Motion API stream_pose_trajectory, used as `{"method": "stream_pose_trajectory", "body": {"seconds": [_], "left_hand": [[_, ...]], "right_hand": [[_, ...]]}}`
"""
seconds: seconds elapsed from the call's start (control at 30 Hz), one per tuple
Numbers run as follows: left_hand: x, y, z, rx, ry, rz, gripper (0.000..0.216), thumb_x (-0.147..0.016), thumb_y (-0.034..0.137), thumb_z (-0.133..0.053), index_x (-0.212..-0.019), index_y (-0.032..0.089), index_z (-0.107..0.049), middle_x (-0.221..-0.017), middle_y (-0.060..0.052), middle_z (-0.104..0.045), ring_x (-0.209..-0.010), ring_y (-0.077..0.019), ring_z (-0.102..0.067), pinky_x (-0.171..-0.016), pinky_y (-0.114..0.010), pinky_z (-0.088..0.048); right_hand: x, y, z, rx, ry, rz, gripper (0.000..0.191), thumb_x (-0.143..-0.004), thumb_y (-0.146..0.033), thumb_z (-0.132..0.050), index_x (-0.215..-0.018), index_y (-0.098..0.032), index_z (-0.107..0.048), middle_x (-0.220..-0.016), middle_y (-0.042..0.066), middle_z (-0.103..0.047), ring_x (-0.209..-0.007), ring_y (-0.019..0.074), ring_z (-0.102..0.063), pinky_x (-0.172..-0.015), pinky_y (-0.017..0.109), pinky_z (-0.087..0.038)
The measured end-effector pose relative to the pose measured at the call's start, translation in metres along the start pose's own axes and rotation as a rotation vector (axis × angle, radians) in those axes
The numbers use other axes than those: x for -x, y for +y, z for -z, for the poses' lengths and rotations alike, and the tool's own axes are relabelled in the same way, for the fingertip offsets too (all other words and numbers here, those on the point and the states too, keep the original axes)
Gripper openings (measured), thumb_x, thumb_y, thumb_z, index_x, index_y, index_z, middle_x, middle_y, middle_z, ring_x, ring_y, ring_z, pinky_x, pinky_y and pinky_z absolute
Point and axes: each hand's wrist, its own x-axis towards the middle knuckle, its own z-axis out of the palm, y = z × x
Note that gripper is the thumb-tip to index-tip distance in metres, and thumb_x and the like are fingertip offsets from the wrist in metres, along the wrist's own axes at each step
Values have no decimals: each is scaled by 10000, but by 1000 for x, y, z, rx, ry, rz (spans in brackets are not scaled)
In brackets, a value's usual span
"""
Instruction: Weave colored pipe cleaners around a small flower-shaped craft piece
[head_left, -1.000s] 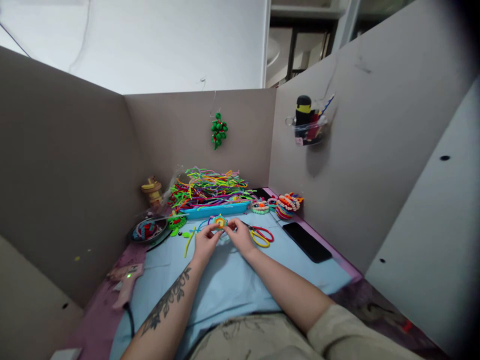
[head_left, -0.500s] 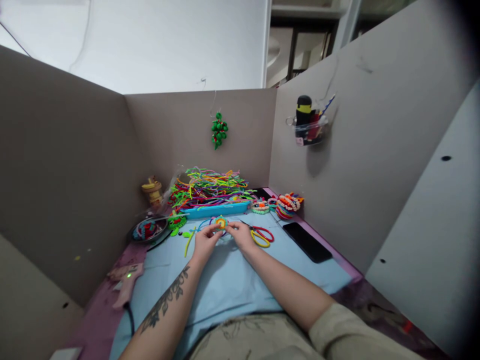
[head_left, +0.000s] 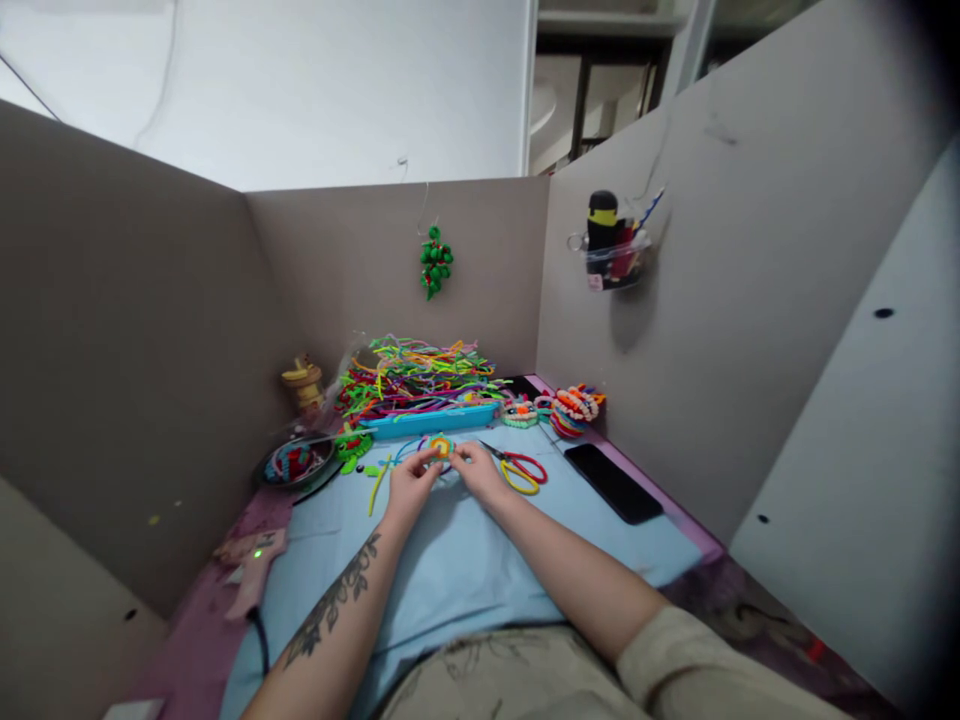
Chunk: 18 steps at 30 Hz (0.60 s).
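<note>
Between my two hands is a small round yellow-and-orange woven cord piece (head_left: 441, 447) with blue and purple strands at its edge. My left hand (head_left: 412, 480) pinches its left side between thumb and fingers. From the right, my right hand (head_left: 478, 470) pinches its other edge. Fine details of the piece are too small to make out, and the fingertips partly cover it. Just right of my right hand lie scissors (head_left: 525, 472) with red and yellow handles. A loose yellow-green cord (head_left: 377, 490) rests left of my left hand.
Behind the hands, a blue tray (head_left: 431, 420) carries a heap of colourful cords (head_left: 420, 375). A black phone (head_left: 613, 484) lies at right. At left are a dark bowl (head_left: 330, 465), a green woven figure (head_left: 351, 447) and a pink glue gun (head_left: 259, 575). Grey partitions surround the desk.
The view has shifted very slightly. Both hands keep their pinch on the woven cord piece, whose tilt seems to differ a little; nothing else has visibly moved.
</note>
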Motion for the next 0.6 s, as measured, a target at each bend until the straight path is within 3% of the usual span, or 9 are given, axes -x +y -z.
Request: {"method": "stream_pose_trajectory", "body": {"seconds": [0.13,0.3,0.43,0.6], "left_hand": [[-6,-5,6,95,95,68,415,-636,359,-682,-982,130,-669,-701,-33,-640,-499,-90,-448,-480,-214,-355],[-11,-7,12,121,185,96,447,-609,372,-706,-976,119,-665,-750,-54,-667,-514,-97,-488,-502,-221,-388],[-14,-10,15,120,233,77,397,-594,359,-714,-912,123,-685,-808,-83,-687,-623,-147,-582,-585,-251,-443],[-23,-24,28,43,395,122,327,-592,294,-706,-869,120,-693,-767,-92,-682,-679,-176,-612,-628,-284,-459]], "right_hand": [[3,-8,1,44,19,29,195,-751,-322,-549,-853,-180,-635,-829,37,-601,-712,145,-527,-680,269,-428],[9,-16,3,80,-225,118,92,-727,-252,-575,-692,-193,-636,-660,-9,-602,-629,124,-517,-606,236,-399],[10,-27,11,-88,-330,80,118,-744,-258,-549,-690,-182,-623,-617,-18,-586,-577,108,-510,-562,222,-401],[-1,-29,25,-487,-187,-104,203,-672,-361,-637,-642,-169,-578,-541,-16,-568,-516,118,-529,-541,254,-444]]}}
